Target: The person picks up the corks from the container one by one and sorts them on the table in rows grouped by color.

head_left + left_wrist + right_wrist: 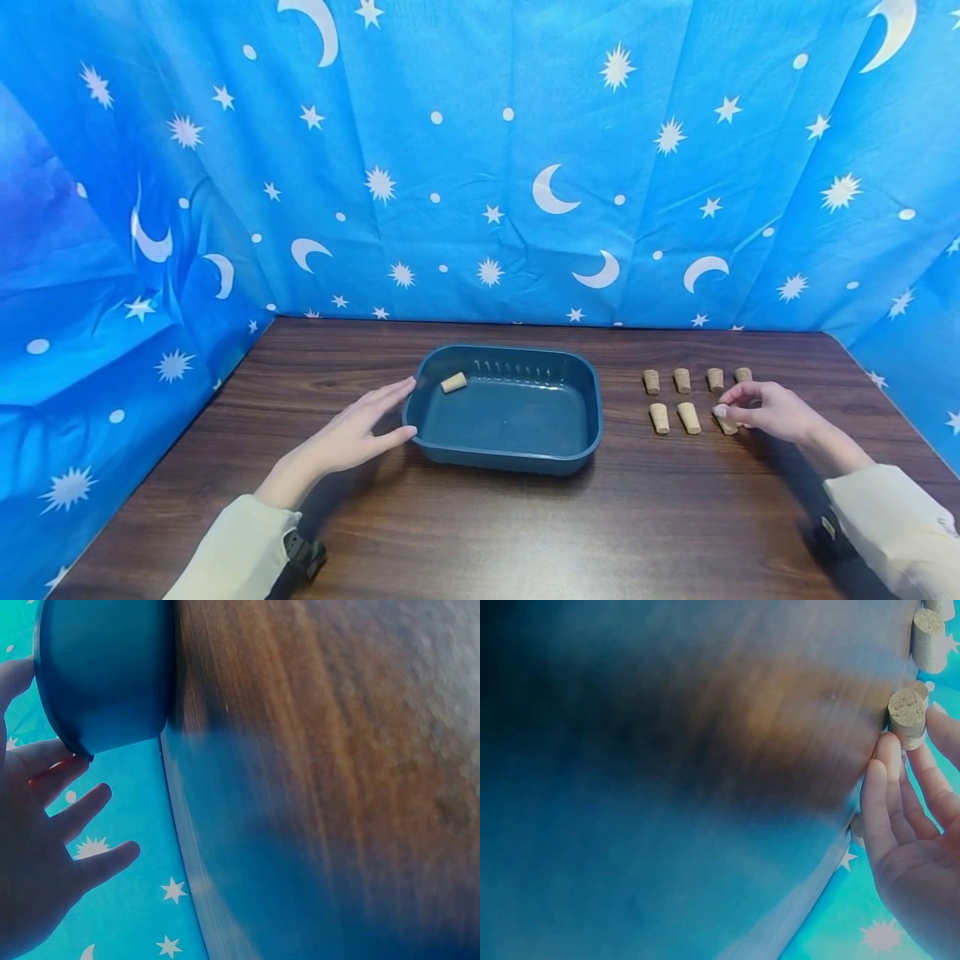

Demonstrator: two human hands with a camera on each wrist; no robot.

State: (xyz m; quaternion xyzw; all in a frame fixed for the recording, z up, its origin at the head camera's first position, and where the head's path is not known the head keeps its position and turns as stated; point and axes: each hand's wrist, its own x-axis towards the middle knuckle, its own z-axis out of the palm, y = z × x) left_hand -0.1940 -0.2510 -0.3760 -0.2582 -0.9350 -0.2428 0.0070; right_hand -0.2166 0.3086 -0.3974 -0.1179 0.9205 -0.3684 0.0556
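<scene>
A dark teal plastic basin point(504, 457) stands on the table, with one cork point(453, 382) lying inside near its left wall. My left hand point(352, 429) rests on the left rim, fingers spread and nearly straight; in the left wrist view the basin's side point(112, 675) meets the fingertips. To the right of the basin, several tapered corks lie in two rows. My right hand point(772, 412) pinches the rightmost front-row cork point(725, 422) between thumb and fingers. The right wrist view shows that cork's round end point(907, 709) close to the tabletop.
Two more front-row corks lie to the left, one point(688, 418) nearest the right hand. The back row includes a cork point(651, 382) at its left end. A blue cloth point(465, 150) with moons and stars hangs behind the brown wooden table point(480, 542).
</scene>
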